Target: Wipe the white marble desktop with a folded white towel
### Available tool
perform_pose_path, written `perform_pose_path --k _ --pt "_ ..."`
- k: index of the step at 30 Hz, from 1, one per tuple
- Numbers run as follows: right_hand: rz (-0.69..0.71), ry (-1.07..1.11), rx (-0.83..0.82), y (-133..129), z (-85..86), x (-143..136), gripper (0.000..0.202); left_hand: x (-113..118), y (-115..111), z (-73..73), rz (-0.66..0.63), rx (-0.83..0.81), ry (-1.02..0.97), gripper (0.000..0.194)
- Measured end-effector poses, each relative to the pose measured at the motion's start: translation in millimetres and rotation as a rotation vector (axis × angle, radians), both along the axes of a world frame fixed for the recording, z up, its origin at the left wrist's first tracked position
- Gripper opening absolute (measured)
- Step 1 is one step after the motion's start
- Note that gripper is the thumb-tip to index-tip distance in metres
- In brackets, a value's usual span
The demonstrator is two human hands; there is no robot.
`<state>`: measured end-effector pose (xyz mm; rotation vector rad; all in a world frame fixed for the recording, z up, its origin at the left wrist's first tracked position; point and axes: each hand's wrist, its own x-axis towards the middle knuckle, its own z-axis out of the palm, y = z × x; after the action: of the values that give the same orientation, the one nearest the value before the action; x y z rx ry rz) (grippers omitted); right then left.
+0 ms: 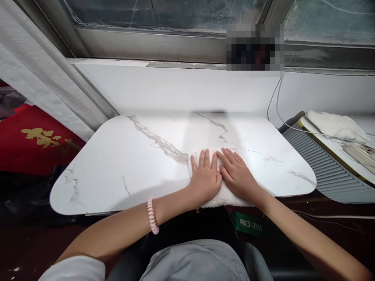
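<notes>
A fluffy white cloth (225, 197) lies on the white marble-patterned table (137, 164), at its front edge near the middle. My left hand (205, 175) rests flat on the cloth with its fingers stretched out; a pink coiled band circles that wrist. Close beside it, my right hand (238, 171) also presses on the cloth, palm down and fingers extended toward the upper left. The two hands meet at the thumbs. Part of the cloth is hidden under both hands, and its front edge reaches the table's rim.
A window (164, 19) and white wall stand behind the table. At the right is a ribbed grey cabinet (319, 164) with another white cloth (336, 125) and a power strip (360, 156) on top. Cables (277, 101) hang there. A red bag (38, 140) and curtain (49, 66) are left.
</notes>
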<state>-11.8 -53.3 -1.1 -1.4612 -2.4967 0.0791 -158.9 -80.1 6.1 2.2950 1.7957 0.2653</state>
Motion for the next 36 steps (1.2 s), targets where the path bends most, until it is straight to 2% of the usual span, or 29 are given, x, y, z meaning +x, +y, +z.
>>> perform_pose_path --k 4,11,14,17,21,25,29,32,36 --pt "-0.054 -0.025 -0.006 32.1 3.0 1.8 0.056 4.7 35.2 1.9 -0.004 0.014 -0.013 0.058" --pt "-0.194 -0.094 -0.152 126.9 12.9 -7.8 0.058 7.7 132.5 4.2 0.016 0.037 -0.046 0.058" --pt "-0.2 -0.034 -0.125 164.3 10.9 -7.8 0.057 9.8 167.9 1.9 0.052 0.063 -0.058 0.058" --pt "-0.191 0.049 -0.099 192.9 6.6 -4.8 0.056 12.8 194.4 -0.2 0.079 0.082 -0.077 0.058" --pt "-0.205 0.113 -0.067 216.2 3.9 -1.8 0.056 15.9 219.4 -2.8 0.08 0.132 -0.094 0.056" --pt "-0.199 0.133 -0.044 225.8 3.5 -1.1 0.055 17.2 232.2 -4.7 0.076 0.14 -0.09 0.055" --pt "-0.215 0.105 -0.065 221.9 3.5 0.0 0.057 19.6 228.5 -3.8 0.08 0.131 -0.056 0.056" --pt "-0.211 0.067 -0.093 208.2 4.3 3.3 0.058 23.9 213.3 -1.9 0.084 0.098 -0.03 0.057" --pt "-0.183 0.002 -0.089 175.9 5.4 14.1 0.057 35.0 177.0 0.7 0.091 0.079 -0.01 0.058"
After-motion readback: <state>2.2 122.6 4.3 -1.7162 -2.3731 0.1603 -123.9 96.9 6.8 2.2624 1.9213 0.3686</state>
